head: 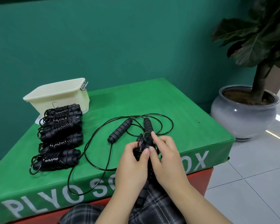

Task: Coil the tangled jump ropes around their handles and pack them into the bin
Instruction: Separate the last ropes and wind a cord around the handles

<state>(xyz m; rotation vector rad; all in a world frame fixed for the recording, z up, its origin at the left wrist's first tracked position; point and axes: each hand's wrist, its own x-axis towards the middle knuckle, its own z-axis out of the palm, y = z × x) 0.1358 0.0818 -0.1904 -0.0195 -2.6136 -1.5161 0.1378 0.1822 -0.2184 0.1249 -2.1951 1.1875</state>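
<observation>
Both hands hold one black jump rope bundle (pixel 144 147) over the front of the green box. My left hand (pixel 132 165) grips its foam handles from the left, thumb on top. My right hand (pixel 166 160) pinches the cord coils at the bundle's upper end. Beyond the hands, a loose jump rope (pixel 120 131) lies spread out, its two black foam handles pointing away and its thin cord looping over the front edge. Several coiled ropes (pixel 60 136) lie in a row on the left. The cream bin (pixel 58 96) stands at the back left with its lid on.
The green plyo box (pixel 192 126) serves as the work surface, with an orange layer beneath. A potted plant in a grey ceramic pot (pixel 242 117) stands on the tiled floor to the right. A green wall runs behind.
</observation>
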